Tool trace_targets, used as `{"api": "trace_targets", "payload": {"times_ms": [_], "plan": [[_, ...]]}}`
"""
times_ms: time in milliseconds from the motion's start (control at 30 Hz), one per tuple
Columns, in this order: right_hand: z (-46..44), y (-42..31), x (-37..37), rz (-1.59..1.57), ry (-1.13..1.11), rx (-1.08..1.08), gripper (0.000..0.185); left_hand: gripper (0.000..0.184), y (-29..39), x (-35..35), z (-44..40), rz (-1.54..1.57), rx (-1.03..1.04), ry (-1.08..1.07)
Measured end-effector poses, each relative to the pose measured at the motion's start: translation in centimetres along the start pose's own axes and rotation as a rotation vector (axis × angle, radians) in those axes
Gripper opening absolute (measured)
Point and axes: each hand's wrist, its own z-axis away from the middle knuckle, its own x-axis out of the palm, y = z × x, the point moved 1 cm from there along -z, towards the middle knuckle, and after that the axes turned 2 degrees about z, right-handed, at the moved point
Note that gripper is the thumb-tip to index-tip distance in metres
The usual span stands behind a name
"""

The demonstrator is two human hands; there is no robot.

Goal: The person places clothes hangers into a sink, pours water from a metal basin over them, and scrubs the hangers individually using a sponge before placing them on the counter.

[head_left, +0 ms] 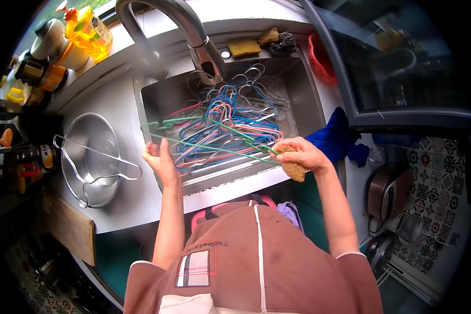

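Head view: faucet (199, 39) overhangs hangers (222, 111) in the sink (304, 91).

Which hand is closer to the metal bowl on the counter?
Left. The left hand is right of the bowl, across a strip of counter; the right hand is farther off, by the near right corner of the sink.

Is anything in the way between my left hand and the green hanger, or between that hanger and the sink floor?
Nothing visible separates the left hand from the green hanger, which the right hand holds along with a brown scrubber. Beneath the green hanger, piled hangers cover much of the sink floor.
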Motion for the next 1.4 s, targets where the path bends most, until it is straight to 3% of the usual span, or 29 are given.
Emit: {"api": "trace_targets", "payload": {"times_ms": [33,133,200,267,400,467,533,600,733,800,833,933,967,1067,1267,1400], "plan": [[0.1,-0.3,-0.3,0.007,-0.023,0.020,0.023,0.055,1.0,-0.1,0.0,-0.346,0.374,0.025],[0.2,-1.6,-0.8,0.035,-0.081,0.066,0.024,0.054,7.5,1.5,0.1,-0.805,0.834,-0.515],[-0.2,-1.5,-1.3,0.083,-0.116,0.063,0.024,0.033,8.0,2.7,-0.5,-0.856,0.688,-0.804],[-0.8,-1.0,-2.1,0.164,-0.043,0.094,0.023,0.025,7.2,3.3,-1.7,-0.848,0.226,-1.026],[-2.0,0.7,-4.3,0.466,0.211,0.191,0.024,0.025,6.5,4.3,0.1,-0.642,-0.199,-1.200],[-2.2,0.7,-4.3,0.611,0.497,0.022,0.031,0.030,6.1,4.4,1.2,-0.536,-0.404,-1.226],[-3.1,0.8,-4.0,0.424,0.654,-0.075,0.035,0.033,6.1,4.9,2.3,-0.479,-0.462,-1.250],[-4.4,-0.1,-2.0,0.493,0.778,-0.177,0.030,0.030,5.2,5.1,2.8,-0.430,-0.527,-1.237],[-8.0,-1.6,4.1,0.909,0.823,-0.624,0.022,0.027,4.4,5.5,3.1,-0.360,-0.593,-1.190],[-9.2,-2.4,6.9,1.090,0.729,-0.574,0.016,0.026,4.9,5.9,3.3,-0.340,-0.597,-1.166],[-9.6,-2.6,7.5,1.129,0.798,-0.596,0.010,0.025,4.9,5.8,3.4,-0.347,-0.577,-1.161],[-10.0,-0.8,6.7,1.150,0.749,-0.567,0.011,0.025,5.2,5.8,3.3,-0.348,-0.537,-1.160],[-9.9,-0.3,6.3,1.117,0.749,-0.673,0.009,0.024,5.5,5.8,3.5,-0.344,-0.550,-1.166],[-9.3,1.4,3.1,0.977,0.878,-0.646,0.010,0.024,5.3,4.7,3.5,-0.253,-0.614,-1.146],[-9.3,4.2,0.3,0.861,0.969,-0.264,0.015,0.024,5.5,3.7,3.9,-0.227,-0.678,-1.147],[-9.3,4.3,1.0,0.741,0.797,-0.160,0.024,0.024,6.2,3.9,4.3,-0.291,-0.694,-1.163]]}}
